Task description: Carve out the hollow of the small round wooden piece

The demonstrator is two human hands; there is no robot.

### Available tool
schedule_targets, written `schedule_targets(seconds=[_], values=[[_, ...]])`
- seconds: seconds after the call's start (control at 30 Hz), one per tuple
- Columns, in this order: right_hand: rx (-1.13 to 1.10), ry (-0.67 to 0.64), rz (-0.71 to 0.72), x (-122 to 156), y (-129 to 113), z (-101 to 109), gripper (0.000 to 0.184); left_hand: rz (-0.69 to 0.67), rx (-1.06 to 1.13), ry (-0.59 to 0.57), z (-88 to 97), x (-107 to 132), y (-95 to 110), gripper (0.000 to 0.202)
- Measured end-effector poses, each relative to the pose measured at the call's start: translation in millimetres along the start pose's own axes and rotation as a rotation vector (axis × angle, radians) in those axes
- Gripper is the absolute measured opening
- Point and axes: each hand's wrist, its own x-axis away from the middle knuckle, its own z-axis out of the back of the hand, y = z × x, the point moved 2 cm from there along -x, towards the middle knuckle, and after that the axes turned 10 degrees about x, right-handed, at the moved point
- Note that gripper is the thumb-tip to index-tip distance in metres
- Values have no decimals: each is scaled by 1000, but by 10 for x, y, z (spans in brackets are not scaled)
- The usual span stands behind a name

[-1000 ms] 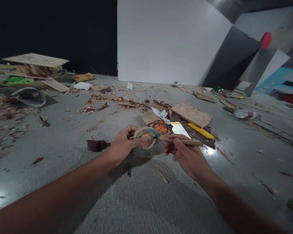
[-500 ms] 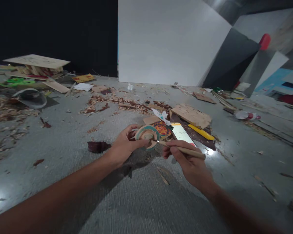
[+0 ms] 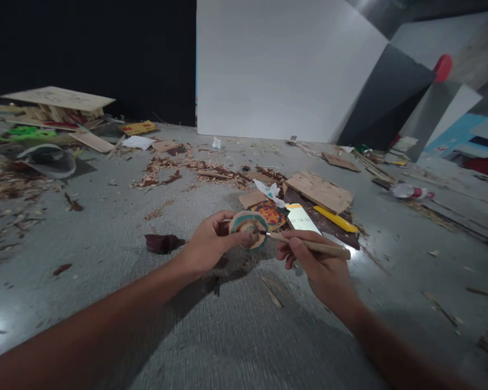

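My left hand (image 3: 211,244) grips a small round wooden piece (image 3: 249,229) with a teal ring painted on it, held above the grey floor. My right hand (image 3: 317,265) pinches a thin wooden-handled brush (image 3: 309,246), and its tip touches the right side of the round piece. Just behind the hands lie a colourful painted square (image 3: 271,213) and a phone (image 3: 303,219) with a lit screen.
A yellow tool (image 3: 335,219), flat wood boards (image 3: 319,190) and a crumpled tissue (image 3: 270,190) lie beyond the phone. Wood shavings (image 3: 179,170) litter the floor. A dark red scrap (image 3: 161,242) sits left of my hand. A white panel (image 3: 276,70) stands at the back, a plastic bottle (image 3: 410,190) right.
The round piece has turned slightly in my left hand and the brush has shifted a little along its face. Both hands stay in nearly the same place.
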Motion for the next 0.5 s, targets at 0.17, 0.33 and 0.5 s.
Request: schedule_targets(seconds=[0.17,0.33,0.5], values=[[-143,-49,-84,-13,70,-24,18,65,18,8,-14,26,24,36],[-208,-63,-169,-19,80,-43,22,62,5,-9,-17,31,31,36],[-328,-96,-272,-32,43,-63,24,56,32,-3,-7,21,21,35]])
